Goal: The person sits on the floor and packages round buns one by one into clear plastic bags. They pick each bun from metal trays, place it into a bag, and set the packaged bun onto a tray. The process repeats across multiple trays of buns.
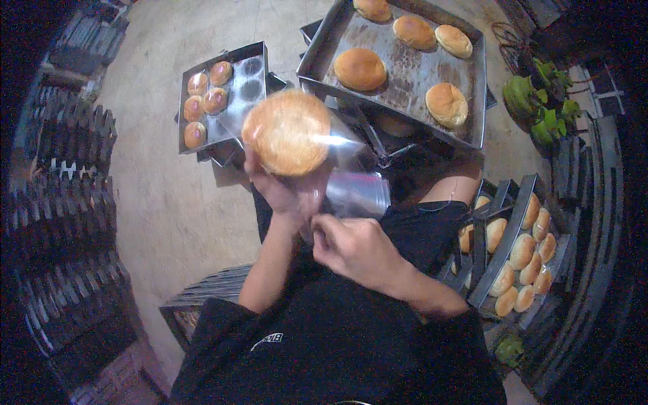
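A large round bread bun [287, 132] in a clear plastic bag [349, 144] rests on my left hand [283, 192], which supports it from below. My right hand [354, 248] has its fingers curled near my left wrist, close to the lower end of the plastic; whether it pinches the film is unclear. A stack of clear plastic bags [358, 193] lies at my lap, just right of my left hand. Several buns [360, 69] sit in a large metal tray [392, 114] ahead on the right. A smaller metal tray [223, 139] at the upper left holds several wrapped-looking buns [195, 134].
At the right, stacked metal trays [506, 223] hold many buns [522, 251]. Green bananas [521, 96] lie beyond them. Stacks of dark trays [76, 131] line the left side. A dark slatted surface [217, 286] stands by my left elbow. The floor [157, 167] is concrete.
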Demonstrator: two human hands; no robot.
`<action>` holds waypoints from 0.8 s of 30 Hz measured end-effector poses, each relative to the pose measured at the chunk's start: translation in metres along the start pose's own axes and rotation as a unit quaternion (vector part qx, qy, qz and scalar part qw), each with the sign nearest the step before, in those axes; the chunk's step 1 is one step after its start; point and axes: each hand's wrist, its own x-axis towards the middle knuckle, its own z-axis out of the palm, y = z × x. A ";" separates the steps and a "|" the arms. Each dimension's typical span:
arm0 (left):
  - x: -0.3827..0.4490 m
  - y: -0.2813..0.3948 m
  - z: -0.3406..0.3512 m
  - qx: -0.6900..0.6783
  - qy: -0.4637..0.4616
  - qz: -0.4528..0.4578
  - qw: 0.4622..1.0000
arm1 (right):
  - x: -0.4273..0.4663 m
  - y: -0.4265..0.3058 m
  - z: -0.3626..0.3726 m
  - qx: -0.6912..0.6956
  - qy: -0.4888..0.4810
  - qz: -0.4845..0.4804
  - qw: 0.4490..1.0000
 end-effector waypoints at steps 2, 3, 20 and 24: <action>0.008 0.016 -0.006 0.053 0.006 -0.051 0.997 | -0.011 0.000 -0.032 0.005 -0.063 0.073 0.995; 0.011 0.020 -0.009 -0.030 0.076 -0.079 0.994 | -0.018 0.003 -0.054 -0.021 -0.034 0.133 0.990; -0.047 0.061 -0.039 0.205 0.237 0.006 0.950 | 0.067 0.063 0.027 0.051 0.259 -0.136 0.955; -0.057 0.081 -0.076 0.562 0.302 0.226 0.736 | 0.081 0.054 0.042 0.113 0.250 0.010 0.961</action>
